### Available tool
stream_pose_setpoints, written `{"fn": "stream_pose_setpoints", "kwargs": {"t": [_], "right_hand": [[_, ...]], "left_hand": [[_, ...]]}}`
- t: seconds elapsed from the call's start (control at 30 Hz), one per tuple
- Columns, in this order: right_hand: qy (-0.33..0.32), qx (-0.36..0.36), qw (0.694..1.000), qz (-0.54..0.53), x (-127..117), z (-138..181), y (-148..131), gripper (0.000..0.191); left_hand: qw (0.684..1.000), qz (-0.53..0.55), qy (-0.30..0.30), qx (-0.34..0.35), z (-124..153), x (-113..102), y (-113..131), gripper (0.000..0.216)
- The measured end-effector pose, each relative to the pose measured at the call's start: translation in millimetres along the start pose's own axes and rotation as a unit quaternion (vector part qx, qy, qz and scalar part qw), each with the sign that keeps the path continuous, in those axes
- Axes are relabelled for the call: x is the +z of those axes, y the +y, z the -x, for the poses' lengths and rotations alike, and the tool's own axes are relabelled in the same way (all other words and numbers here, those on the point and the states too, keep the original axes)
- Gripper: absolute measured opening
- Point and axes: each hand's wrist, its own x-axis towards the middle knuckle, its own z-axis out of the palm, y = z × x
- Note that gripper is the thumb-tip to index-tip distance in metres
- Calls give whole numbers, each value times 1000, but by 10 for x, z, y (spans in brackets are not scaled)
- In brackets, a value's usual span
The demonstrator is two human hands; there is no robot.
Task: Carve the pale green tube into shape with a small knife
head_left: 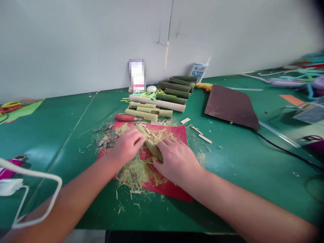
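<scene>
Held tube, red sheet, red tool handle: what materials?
Tube: likely bamboo, scraped matte; pale, with fibrous shavings around it.
Red sheet: probably paper or card; thin, flat, straight edges.
Red tool handle: smooth-looking; painted wood or plastic, can't tell.

The right hand holds a pale green bamboo tube over a shaving-strewn red sheet; the curled left hand is against the tube. A red-handled knife lies just beyond the sheet's rear left corner, on the green bench.
</scene>
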Motion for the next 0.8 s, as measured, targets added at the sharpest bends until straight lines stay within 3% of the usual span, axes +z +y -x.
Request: {"fn": "stream_pose_setpoints", "kwargs": {"t": [0.07, 0.2, 0.33, 0.43, 0.6, 0.7, 0.8], "right_hand": [[2, -12, 1000, 16, -16, 0, -1, 14], [8, 4, 999, 34, -28, -4, 7, 14], [1, 22, 1000, 7, 4, -6, 29, 17], [6, 28, 1000, -5, 32, -9, 37, 20], [3, 20, 999, -36, 49, -9, 28, 15], [5, 15, 999, -38, 51, -2, 24, 16], [-4, 13, 999, -32, 46, 5, 22, 15]], "left_hand": [[1000, 5, -25, 3, 3, 9, 5, 18], [998, -27, 42, -30, -13, 2, -55, 16], [1000, 3, 0, -6, -13, 1, -61, 16], [999, -10, 29, -21, -13, 7, -51, 16], [1000, -5, -2, -4, -10, -7, -61, 15], [998, -24, 44, -24, -13, -31, -96, 15], [1000, -13, 8, -20, -8, -36, -104, 15]]}}
